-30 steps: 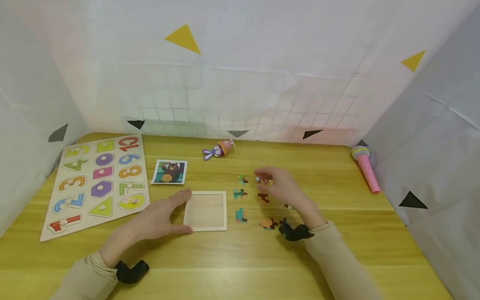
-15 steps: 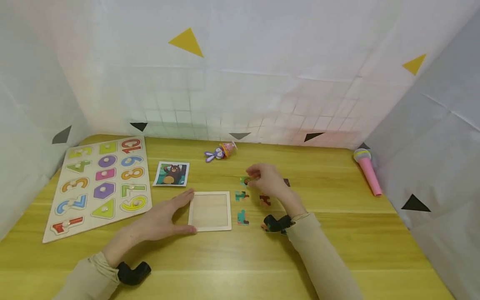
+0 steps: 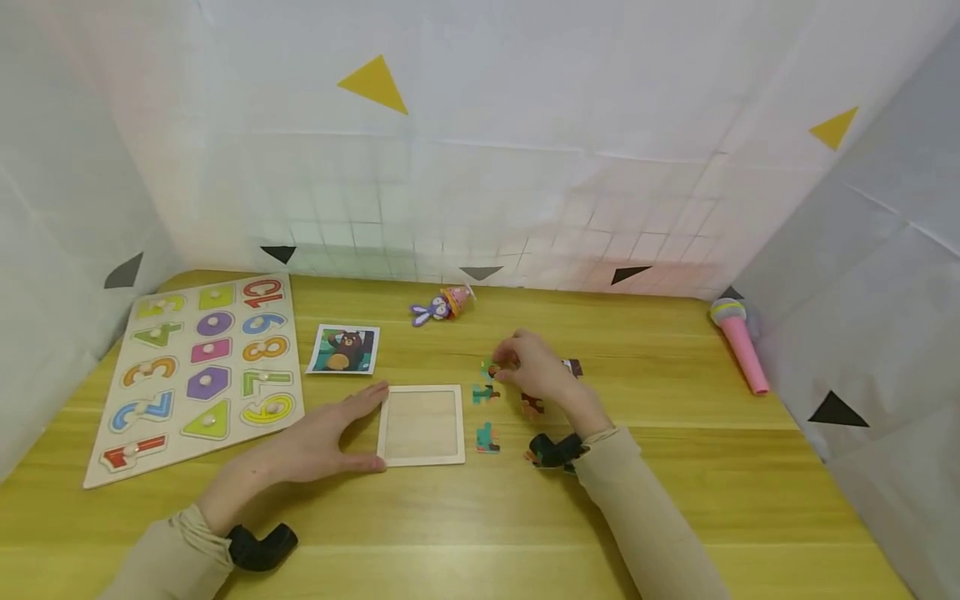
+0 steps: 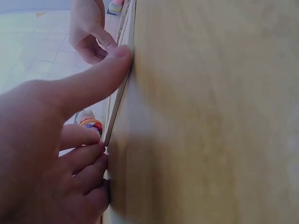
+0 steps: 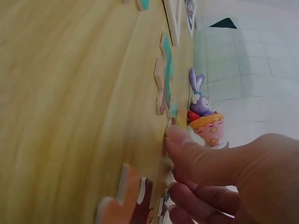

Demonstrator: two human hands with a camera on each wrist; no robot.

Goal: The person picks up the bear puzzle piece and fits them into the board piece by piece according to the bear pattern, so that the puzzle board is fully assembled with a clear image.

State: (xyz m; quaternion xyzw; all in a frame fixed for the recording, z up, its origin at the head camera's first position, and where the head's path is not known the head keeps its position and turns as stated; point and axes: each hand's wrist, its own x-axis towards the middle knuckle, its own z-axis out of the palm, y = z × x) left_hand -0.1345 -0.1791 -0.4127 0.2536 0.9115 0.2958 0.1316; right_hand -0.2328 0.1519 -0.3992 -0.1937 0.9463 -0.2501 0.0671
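In the head view, my left hand rests at the left side of a shallow square wooden puzzle tray. The thumb touches its near left corner and the fingers lie by the far left one. My right hand pinches a small green and brown puzzle piece at the table, between thumb and forefinger. Near it lie a teal puzzle piece and another teal one. A brown piece sits under the right wrist. More pieces are partly hidden by that hand and its black wrist mount.
A picture card of a bear lies behind the tray. Far left is a wooden number board with knobbed pieces. A purple rabbit figure lies toward the back, and a pink toy microphone at the right edge.
My right hand has moved left from the brown pieces to the green and brown piece and now pinches it. My left hand stays beside the tray.
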